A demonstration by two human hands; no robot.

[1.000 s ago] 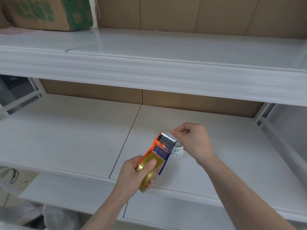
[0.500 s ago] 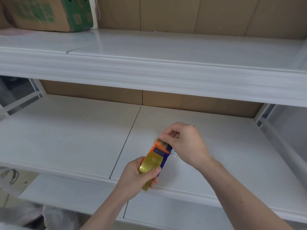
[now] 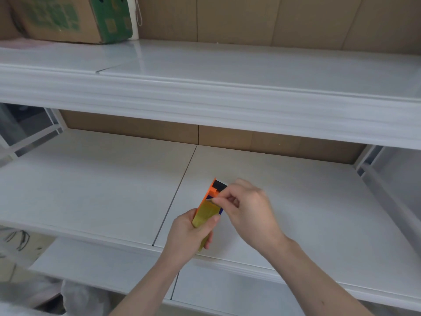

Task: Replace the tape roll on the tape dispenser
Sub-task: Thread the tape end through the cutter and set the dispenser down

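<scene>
My left hand (image 3: 190,233) grips an orange and blue tape dispenser (image 3: 213,190) loaded with a yellowish tape roll (image 3: 205,214), holding it above the front of the middle shelf. My right hand (image 3: 247,208) is at the dispenser's right side, thumb and forefinger pinched at the tape's end near the top of the roll. A black part shows at the dispenser's far tip. The dispenser's right side is hidden behind my right hand.
White shelf boards (image 3: 98,190) run left to right with a seam near the middle. The upper shelf (image 3: 227,71) carries a cardboard box (image 3: 68,18) at the far left. Brown cardboard backs the shelves. Bags lie on the floor at lower left.
My right hand came from the dispenser's far tip down toward the roll. The white-labelled roll seen behind the dispenser a second ago is no longer visible.
</scene>
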